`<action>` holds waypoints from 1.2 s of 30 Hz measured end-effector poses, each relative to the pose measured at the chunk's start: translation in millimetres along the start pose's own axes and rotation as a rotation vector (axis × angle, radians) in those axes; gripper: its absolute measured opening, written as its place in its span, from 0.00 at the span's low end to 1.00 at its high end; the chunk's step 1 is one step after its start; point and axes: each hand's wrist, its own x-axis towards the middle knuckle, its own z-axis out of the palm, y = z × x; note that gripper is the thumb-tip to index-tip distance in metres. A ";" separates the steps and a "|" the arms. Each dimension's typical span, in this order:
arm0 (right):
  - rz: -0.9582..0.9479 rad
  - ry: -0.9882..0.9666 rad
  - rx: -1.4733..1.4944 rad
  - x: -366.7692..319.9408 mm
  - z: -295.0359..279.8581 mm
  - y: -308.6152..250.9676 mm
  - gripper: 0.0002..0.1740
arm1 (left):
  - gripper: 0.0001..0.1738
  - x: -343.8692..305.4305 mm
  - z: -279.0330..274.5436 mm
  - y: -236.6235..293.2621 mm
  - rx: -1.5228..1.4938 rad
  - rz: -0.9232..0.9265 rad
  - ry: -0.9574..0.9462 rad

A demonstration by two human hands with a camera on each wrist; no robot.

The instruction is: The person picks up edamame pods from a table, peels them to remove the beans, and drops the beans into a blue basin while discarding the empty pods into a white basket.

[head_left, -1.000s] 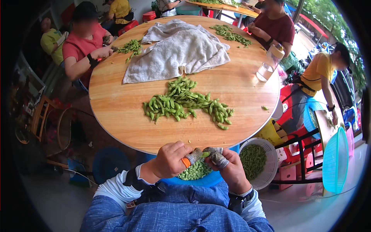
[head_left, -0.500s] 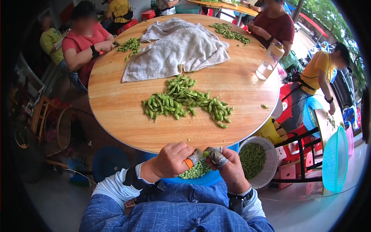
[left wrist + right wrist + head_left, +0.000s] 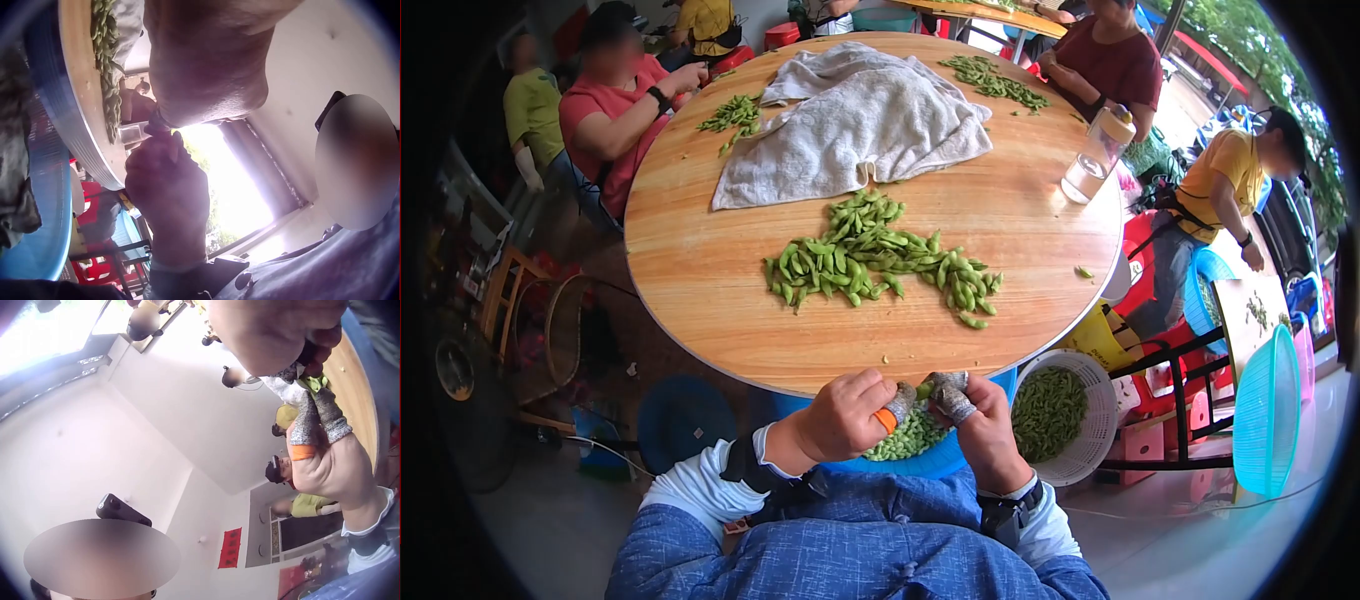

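Observation:
Over the table's near edge, my left hand (image 3: 840, 418) pinches a green soybean pod (image 3: 924, 391) between thumb and finger, both wrapped in grey covers, with an orange band on one. From the other side my right hand (image 3: 992, 445), also with grey-covered thumb and finger, pinches the same pod. The right wrist view shows bright green pod (image 3: 317, 383) at the meeting fingertips. Below the hands is a blue basin (image 3: 945, 463) with pale green shelled beans (image 3: 905, 440). A pile of whole pods (image 3: 870, 260) lies ahead on the round wooden table (image 3: 700, 270).
A crumpled grey-white towel (image 3: 860, 130) covers the table's middle. Toward its right edge stands a clear bottle (image 3: 1097, 160). A white basket (image 3: 1108, 415) of pods is at my right, beside a turquoise basket (image 3: 1268, 415). Other people sit around the table, with smaller pod piles (image 3: 997, 82).
My right hand has shifted slightly left, and less of the pod shows between the fingers. Across the table at left, the person in red has raised their hands from the pod pile.

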 end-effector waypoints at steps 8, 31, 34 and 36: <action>-0.027 -0.002 0.030 0.8 -0.5 0.7 0.10 | 0.15 1.4 4.0 7.2 -0.100 -0.276 -0.031; 0.022 -0.173 0.097 -3.7 -6.3 0.3 0.11 | 0.04 2.8 9.3 14.1 -1.047 -1.028 -0.080; 0.016 -0.173 0.097 -3.1 -6.5 -0.3 0.11 | 0.04 7.0 6.8 16.7 -1.022 -1.040 -0.071; 0.008 -0.169 0.094 -3.3 -6.2 -0.6 0.11 | 0.05 4.4 11.2 17.9 -1.090 -1.043 -0.019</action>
